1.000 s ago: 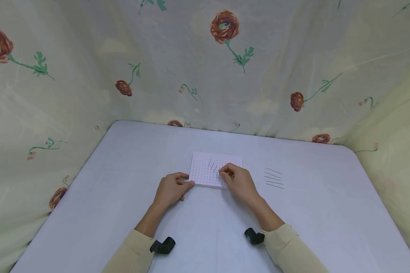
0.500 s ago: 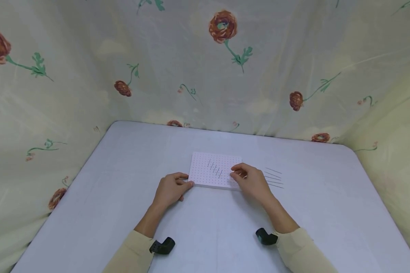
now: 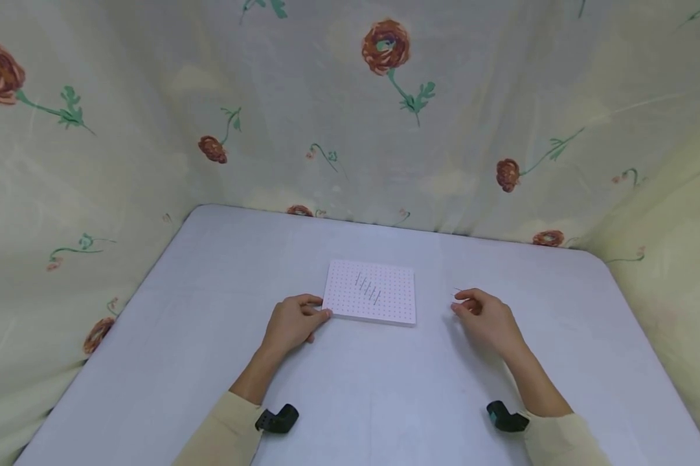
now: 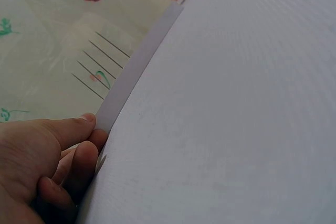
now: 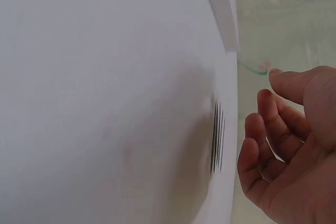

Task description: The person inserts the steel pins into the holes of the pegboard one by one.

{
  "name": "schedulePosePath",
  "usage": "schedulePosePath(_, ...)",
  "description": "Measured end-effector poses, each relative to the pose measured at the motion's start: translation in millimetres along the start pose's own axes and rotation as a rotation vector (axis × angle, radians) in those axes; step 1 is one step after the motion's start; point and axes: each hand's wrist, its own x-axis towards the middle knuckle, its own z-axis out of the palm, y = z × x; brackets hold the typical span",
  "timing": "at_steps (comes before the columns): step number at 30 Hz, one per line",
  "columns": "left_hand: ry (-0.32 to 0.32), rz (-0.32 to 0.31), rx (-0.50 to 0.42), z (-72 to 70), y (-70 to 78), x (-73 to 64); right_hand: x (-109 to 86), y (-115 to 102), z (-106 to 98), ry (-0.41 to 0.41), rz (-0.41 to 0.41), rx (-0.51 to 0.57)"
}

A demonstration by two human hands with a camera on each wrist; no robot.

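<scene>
My left hand (image 3: 293,321) holds the front left corner of a white board (image 3: 338,291) with a grid of small holes, thumb against its edge. Several thin dark rods (image 4: 100,65) stand up from the board in a slanting row, seen in the left wrist view. To the right, my right hand (image 3: 488,321) hovers over several loose rods (image 5: 216,137) lying side by side on the table. Its thumb and fingers are apart, with nothing between them. In the head view this hand hides most of the loose rods.
The board lies on a white-covered table (image 3: 239,259). A flowered curtain (image 3: 443,129) hangs along the back and both sides. A black wrist device (image 3: 506,417) sits by the right sleeve, and another (image 3: 278,419) by the left.
My right hand has left the board, where its fingers were at the last standing rod, and moved right to above the loose rods. My left hand has stayed at the board's corner.
</scene>
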Motion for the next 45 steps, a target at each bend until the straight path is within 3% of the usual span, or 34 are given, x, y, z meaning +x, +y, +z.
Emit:
schedulePosePath(17,-0.002,0.002,0.021,0.4,-0.3,0.6,-20.3,48.1,-28.8,-0.023,0.132,-0.052)
schedulePosePath(26,-0.005,-0.002,0.017,0.7,-0.5,0.6,-29.0,65.7,-45.1,-0.053,0.140,-0.082)
schedulePosePath(37,-0.010,-0.005,0.019,3.0,-2.8,1.4,-39.3,85.5,-60.7,-0.152,0.171,-0.130)
schedulePosePath(45,-0.004,0.002,0.005,1.2,-2.6,0.8,-40.8,88.2,-57.0,-0.119,0.163,-0.116)
